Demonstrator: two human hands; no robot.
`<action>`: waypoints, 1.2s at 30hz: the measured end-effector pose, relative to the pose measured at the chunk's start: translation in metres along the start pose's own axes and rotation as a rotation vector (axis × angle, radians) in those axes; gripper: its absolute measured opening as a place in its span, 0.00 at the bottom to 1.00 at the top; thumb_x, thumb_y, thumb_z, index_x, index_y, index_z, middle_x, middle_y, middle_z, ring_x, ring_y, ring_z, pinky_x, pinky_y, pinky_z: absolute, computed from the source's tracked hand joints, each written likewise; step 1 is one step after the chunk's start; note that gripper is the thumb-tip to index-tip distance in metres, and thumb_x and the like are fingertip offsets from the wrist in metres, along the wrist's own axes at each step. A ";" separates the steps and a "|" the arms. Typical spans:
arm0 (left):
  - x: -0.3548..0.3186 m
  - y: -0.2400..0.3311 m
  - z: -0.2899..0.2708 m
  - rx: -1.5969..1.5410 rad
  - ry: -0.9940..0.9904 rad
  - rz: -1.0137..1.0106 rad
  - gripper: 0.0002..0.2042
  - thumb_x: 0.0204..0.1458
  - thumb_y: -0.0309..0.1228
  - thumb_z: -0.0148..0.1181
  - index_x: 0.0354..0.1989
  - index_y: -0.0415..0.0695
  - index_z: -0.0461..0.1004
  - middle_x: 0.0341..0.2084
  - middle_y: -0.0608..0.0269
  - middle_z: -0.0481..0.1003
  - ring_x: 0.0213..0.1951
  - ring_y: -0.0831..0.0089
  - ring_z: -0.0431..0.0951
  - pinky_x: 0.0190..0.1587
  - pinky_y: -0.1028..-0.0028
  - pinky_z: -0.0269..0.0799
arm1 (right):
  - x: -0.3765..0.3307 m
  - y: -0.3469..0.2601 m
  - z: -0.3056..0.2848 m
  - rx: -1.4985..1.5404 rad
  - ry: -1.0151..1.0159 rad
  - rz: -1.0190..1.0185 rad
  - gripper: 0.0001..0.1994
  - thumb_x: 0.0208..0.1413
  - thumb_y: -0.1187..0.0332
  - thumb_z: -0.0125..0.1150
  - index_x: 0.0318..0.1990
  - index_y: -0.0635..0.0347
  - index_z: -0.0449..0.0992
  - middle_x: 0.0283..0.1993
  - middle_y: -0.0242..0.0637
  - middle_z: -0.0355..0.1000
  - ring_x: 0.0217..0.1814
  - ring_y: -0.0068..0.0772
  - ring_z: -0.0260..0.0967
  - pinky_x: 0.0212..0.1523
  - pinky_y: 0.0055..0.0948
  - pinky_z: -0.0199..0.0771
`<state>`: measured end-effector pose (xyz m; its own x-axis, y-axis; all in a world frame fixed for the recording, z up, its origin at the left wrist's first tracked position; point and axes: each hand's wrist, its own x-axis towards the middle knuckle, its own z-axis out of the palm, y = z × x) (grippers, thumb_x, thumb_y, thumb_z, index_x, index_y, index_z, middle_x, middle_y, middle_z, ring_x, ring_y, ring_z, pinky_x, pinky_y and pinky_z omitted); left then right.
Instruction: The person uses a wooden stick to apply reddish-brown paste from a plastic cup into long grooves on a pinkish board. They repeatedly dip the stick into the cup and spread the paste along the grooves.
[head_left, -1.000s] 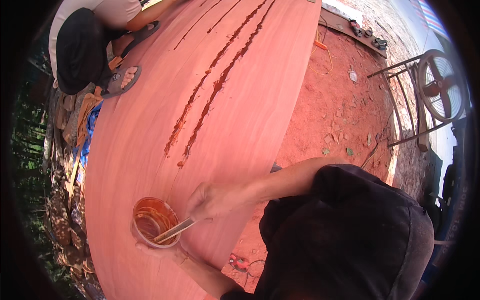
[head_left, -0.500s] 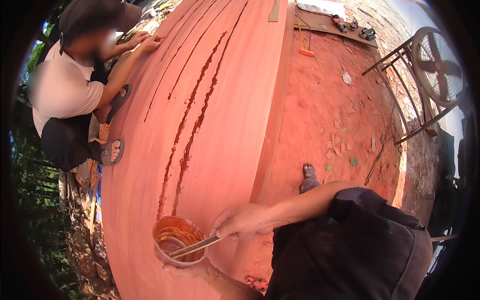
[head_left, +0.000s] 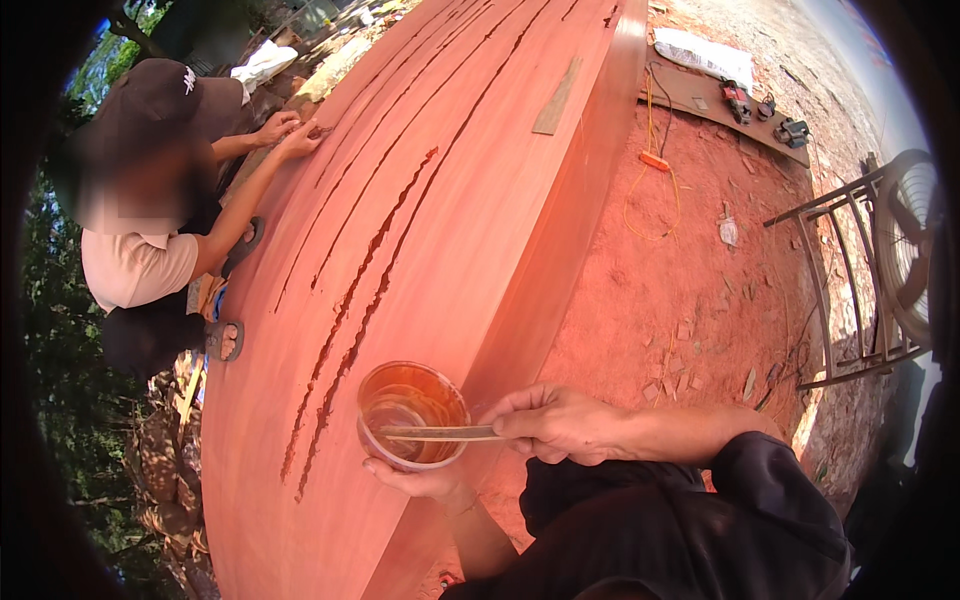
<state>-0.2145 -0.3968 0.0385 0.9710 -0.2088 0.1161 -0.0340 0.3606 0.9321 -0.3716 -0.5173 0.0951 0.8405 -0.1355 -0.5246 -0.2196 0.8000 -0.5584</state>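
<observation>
My left hand [head_left: 420, 482] cups a clear plastic cup [head_left: 412, 413] of amber liquid from below, over the near end of a big reddish wooden slab [head_left: 450, 220]. My right hand [head_left: 560, 423] pinches a flat wooden stick [head_left: 440, 434] whose far end lies across the cup's rim and dips into the liquid. Two long dark cracks [head_left: 350, 320] run along the slab just left of the cup. My dark sleeve fills the lower right.
Another person in a dark cap [head_left: 150, 110] crouches at the slab's left side, both hands [head_left: 285, 135] on its surface. A thin wood strip [head_left: 557, 96] lies on the slab far up. Red dirt ground [head_left: 680, 290] holds an orange cord [head_left: 655, 160], tools [head_left: 760, 110] and a metal fan frame [head_left: 880, 270].
The view has swung, bringing the other person closer at the left. The cup and stick sit higher and more central; my right hand has kept its grip on the stick in the cup.
</observation>
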 end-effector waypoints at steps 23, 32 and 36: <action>0.044 -0.097 0.274 0.745 0.116 0.713 0.35 0.68 0.52 0.38 0.74 0.37 0.57 0.69 0.48 0.64 0.66 0.55 0.70 0.64 0.53 0.75 | 0.041 -0.258 -0.168 -0.101 -0.115 0.036 0.11 0.64 0.73 0.58 0.50 0.63 0.82 0.26 0.27 0.70 0.18 0.12 0.56 0.15 0.19 0.50; 0.057 -0.119 0.360 0.508 0.257 0.491 0.50 0.50 0.36 0.74 0.73 0.27 0.47 0.65 0.34 0.63 0.64 0.43 0.74 0.64 0.49 0.78 | 0.068 -0.331 -0.227 -0.077 -0.154 0.113 0.10 0.64 0.71 0.61 0.49 0.61 0.82 0.27 0.28 0.69 0.19 0.14 0.57 0.16 0.19 0.51; 0.059 -0.129 0.395 0.384 0.253 0.378 0.33 0.65 0.49 0.46 0.73 0.39 0.58 0.65 0.44 0.68 0.63 0.47 0.74 0.59 0.47 0.81 | 0.076 -0.372 -0.260 0.004 -0.188 0.169 0.08 0.67 0.74 0.61 0.48 0.64 0.82 0.27 0.33 0.68 0.19 0.14 0.54 0.16 0.17 0.48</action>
<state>-0.2468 -0.8149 0.0610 0.8995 0.1104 0.4228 -0.4257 0.0032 0.9049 -0.3552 -0.9772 0.0962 0.8694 0.1108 -0.4815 -0.3630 0.8043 -0.4705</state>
